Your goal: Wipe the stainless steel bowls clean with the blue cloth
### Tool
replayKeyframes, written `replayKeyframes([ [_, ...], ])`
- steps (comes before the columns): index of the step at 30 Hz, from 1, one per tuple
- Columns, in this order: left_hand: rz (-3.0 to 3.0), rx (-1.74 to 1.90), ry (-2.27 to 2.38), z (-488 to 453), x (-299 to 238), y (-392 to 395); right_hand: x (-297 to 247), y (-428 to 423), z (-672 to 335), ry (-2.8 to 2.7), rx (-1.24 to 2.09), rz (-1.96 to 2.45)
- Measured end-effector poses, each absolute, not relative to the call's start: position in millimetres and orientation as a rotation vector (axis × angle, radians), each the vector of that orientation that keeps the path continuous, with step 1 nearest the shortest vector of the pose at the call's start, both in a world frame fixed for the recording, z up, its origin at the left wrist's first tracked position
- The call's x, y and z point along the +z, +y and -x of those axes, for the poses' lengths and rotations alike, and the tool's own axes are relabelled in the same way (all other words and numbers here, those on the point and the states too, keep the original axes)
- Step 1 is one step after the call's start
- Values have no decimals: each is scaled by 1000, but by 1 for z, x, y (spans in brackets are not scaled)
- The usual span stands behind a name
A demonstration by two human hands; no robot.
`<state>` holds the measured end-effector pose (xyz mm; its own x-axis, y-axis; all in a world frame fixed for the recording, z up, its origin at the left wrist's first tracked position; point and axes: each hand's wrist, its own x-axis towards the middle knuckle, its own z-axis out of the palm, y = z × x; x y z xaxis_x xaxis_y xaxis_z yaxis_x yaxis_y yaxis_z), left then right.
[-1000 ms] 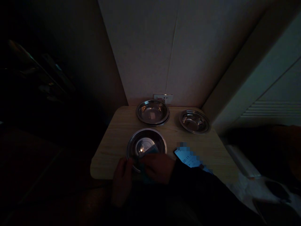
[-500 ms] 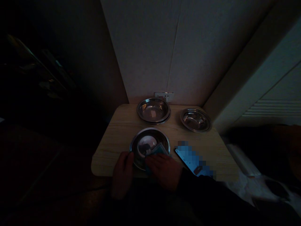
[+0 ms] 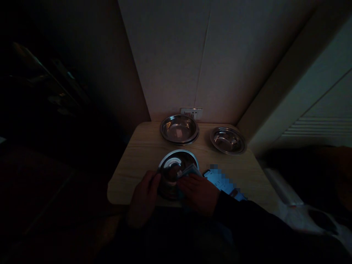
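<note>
A shiny metal bowl (image 3: 172, 167) is held at the front edge of the small wooden table, tilted a little. My left hand (image 3: 144, 198) grips its left rim, thumb on top. In my right hand (image 3: 198, 192) is a bluish-green cloth (image 3: 192, 169), pressed against the right side of the bowl; the fingers lie over the cloth and hide part of it. The bowl's lower edge is dark and partly hidden by the hands.
Stacked metal bowls (image 3: 179, 128) stand at the back of the table (image 3: 132, 161), and more metal bowls (image 3: 228, 140) at the back right. A lit phone (image 3: 220, 181) lies beside my right forearm. A wall socket (image 3: 191, 112) sits behind the stack.
The bowl has shifted slightly right and tilted more, with my left hand still on its rim. My right hand and the cloth have moved a little to the right.
</note>
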<state>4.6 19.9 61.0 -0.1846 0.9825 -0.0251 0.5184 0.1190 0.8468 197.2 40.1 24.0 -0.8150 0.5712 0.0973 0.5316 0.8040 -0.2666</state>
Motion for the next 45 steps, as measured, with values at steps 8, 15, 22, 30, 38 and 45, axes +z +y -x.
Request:
replayKeyframes([
  [8, -1158, 1108, 1699, -23, 39, 2, 16, 41, -204, -2698, 302, 953],
  [15, -1230, 1031, 1776, -37, 24, -7, 16, 31, -181, -2539, 434, 965],
  [22, -1282, 1042, 1875, -23, 29, -2, 21, 35, -183, -2632, 459, 961],
  [30, -1343, 1049, 1809, -26, 38, 1, 29, 35, -184, -2508, 634, 888],
  [38, -1246, 1064, 1874, -20, 34, -1, 19, 27, -177, -2552, 538, 886],
  [45, -1254, 1079, 1796, -25, 31, 1, 29, 33, -194, -2620, 548, 911],
])
